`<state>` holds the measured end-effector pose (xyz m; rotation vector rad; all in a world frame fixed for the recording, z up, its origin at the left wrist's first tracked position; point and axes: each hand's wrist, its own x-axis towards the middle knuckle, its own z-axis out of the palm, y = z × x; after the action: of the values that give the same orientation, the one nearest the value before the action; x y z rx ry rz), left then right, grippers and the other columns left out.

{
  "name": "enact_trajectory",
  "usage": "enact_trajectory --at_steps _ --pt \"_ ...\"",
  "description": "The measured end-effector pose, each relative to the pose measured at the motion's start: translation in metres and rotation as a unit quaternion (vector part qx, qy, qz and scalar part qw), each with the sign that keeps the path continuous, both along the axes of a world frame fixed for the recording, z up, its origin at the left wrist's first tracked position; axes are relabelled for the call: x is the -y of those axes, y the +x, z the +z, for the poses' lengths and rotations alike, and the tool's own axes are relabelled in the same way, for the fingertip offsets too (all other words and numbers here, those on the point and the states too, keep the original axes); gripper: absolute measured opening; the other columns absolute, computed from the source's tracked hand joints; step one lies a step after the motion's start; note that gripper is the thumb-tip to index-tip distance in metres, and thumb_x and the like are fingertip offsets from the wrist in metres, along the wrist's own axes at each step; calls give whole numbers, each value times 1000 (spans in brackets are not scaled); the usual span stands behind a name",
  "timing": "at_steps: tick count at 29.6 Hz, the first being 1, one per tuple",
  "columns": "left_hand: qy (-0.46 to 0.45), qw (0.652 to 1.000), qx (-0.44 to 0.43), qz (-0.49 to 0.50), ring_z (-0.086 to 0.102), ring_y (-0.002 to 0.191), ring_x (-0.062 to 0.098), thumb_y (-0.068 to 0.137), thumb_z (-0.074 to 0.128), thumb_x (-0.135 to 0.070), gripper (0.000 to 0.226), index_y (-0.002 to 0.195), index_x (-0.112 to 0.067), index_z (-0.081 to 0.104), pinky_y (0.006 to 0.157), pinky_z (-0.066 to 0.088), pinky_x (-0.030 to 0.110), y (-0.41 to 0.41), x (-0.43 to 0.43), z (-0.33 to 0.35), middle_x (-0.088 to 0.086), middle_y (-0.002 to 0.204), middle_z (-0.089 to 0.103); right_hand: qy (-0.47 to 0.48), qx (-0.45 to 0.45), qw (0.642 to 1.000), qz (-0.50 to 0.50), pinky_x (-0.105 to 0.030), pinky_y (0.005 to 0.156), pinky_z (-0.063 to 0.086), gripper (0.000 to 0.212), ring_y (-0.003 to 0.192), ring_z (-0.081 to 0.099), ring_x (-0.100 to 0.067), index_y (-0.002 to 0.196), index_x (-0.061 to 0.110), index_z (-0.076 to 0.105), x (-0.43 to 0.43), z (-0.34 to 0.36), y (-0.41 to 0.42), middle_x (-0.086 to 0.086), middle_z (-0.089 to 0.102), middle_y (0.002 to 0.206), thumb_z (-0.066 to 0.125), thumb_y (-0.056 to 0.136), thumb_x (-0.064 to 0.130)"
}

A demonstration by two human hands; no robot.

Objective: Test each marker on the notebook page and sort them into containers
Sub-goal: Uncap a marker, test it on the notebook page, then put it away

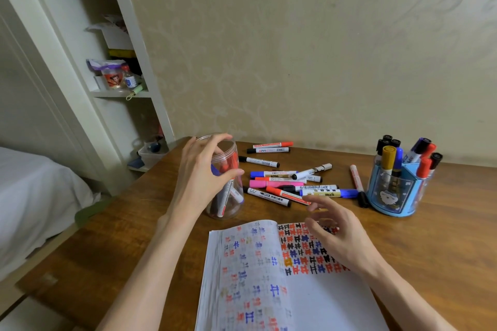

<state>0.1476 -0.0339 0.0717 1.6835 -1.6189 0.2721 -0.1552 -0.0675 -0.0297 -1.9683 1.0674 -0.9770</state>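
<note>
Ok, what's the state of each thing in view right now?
Clear jar: upright, lidless, markers inside.
Left hand: grips the jar.
Right hand: empty, fingers relaxed, over notebook.
Notebook: open, test marks on pages.
Blue holder: upright, markers standing inside.
Loose markers: capped, lying flat.

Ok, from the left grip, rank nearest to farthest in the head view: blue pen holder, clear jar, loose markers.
1. Clear jar, held by the left grip, at left.
2. Loose markers, mid-table, right of the jar.
3. Blue pen holder, far right.
</note>
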Motion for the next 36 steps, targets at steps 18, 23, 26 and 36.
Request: enact_trajectory --at_steps 18,23,26,36 --pt "-182 977 91 -55 54 124 29 88 80 -39 48 123 -9 68 107 44 43 -23 -13 -17 11 124 64 -118 -185 972 -83 -44 118 38 44 143 39 -13 140 35 64 7 3 1 9 54 150 66 98 47" --pt "-188 975 29 -114 56 125 22 86 85 -27 41 120 -8 72 104 49 45 -58 -16 -39 6 123 66 -86 -259 960 -67 -50 124 20 49 155 22 -13 144 42 57 7 -2 0 11 40 163 50 101 62" --pt "-154 978 2 -144 57 124 15 89 81 -31 37 121 -15 71 104 49 37 -77 -18 -48 0 124 65 -78 -272 956 -77 -48 120 23 46 150 28 -14 143 39 60 8 1 0 10 44 159 50 103 58" --pt "160 969 -122 -142 48 105 -22 95 72 -39 49 139 -44 51 82 35 4 -102 -1 -66 -29 120 58 -100 -225 966 -84 -42 113 33 30 134 44 -11 132 36 71 7 5 4 10 61 143 62 103 38"
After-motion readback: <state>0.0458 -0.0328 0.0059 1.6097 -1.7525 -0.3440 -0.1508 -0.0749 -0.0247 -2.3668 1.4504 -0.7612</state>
